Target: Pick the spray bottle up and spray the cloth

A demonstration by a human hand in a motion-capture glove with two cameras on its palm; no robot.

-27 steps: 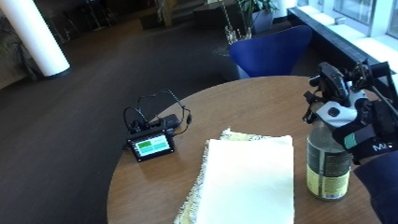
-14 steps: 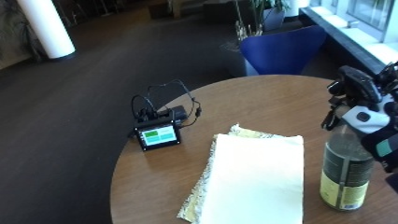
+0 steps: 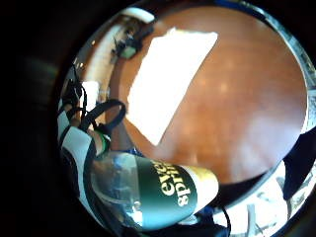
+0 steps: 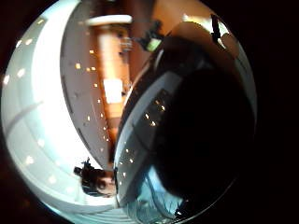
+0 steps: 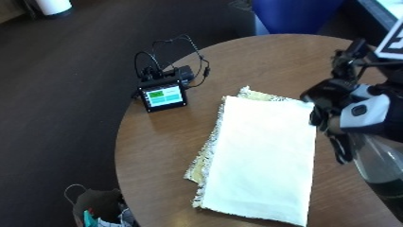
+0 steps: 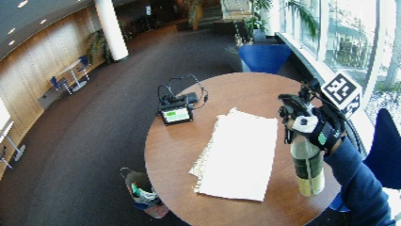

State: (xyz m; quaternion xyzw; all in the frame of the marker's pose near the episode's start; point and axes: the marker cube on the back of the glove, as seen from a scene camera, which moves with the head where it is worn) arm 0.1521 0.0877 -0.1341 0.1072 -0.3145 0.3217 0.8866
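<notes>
The cloth (image 5: 261, 158) lies flat near the middle of the table (image 5: 170, 151). At about ten o'clock from it — nearer the table's rim — stands a small screen device (image 5: 163, 96), with its cables (image 5: 179, 52) looped just behind. At about three o'clock from the cloth, the spray bottle (image 6: 307, 165) is upright in the right hand (image 5: 355, 113), over the table's edge beside the cloth. A bag (image 5: 98, 208) sits on the floor at about seven o'clock, off the table.

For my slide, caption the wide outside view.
Gloved right hand grips spray bottle beside cloth on round table.
</notes>
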